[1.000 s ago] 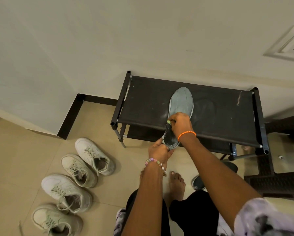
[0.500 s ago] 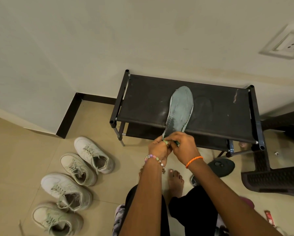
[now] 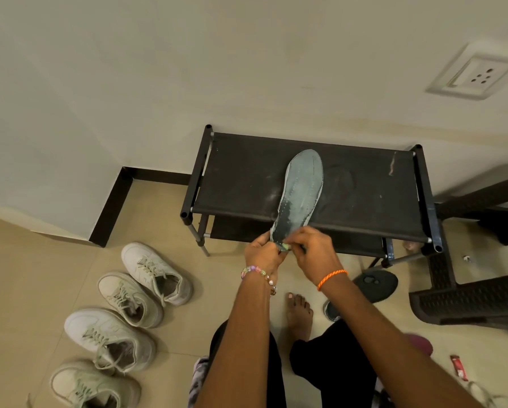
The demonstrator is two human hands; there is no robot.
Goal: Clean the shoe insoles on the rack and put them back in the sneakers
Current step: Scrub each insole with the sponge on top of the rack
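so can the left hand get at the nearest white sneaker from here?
Probably yes, once freed. The left hand is pinching the insole heel now; the nearest white sneaker sits on open floor to its left, nothing between.

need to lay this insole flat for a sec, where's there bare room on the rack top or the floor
The rack top is bare left of the insole, up to its left rail. Right of the insole a dark second insole lies, with bare fabric beyond it toward the right rail. The floor left is crowded with four sneakers; bare tile lies between them and the rack's left legs.
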